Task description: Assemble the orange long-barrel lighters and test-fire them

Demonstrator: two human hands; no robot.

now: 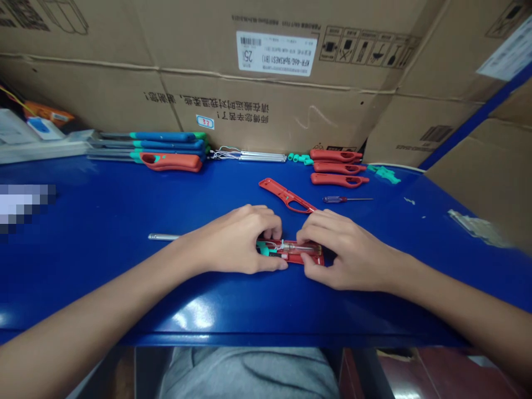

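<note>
Between my hands, on the blue table, lies an opened red lighter body (297, 258) with a clear fuel tank (301, 248), a teal trigger piece (265, 249) and thin wires showing inside. My left hand (239, 238) is closed round its left part, thumb along the near edge. Out past my left wrist sticks a silver metal tube (163, 237). My right hand (343, 249) pinches the right end, fingers over the tank and thumb at the near side. Just beyond my hands rests a red half shell (286, 194) with an oval opening.
A screwdriver (347, 199) lies at the right, near several red lighter shells (338, 167) and teal parts (384, 173). Silver tubes with wires (261, 157) and stacked lighters (170, 149) line the back. Behind stands a cardboard wall (249, 83). The blue table's (270, 310) front edge is close to my lap.
</note>
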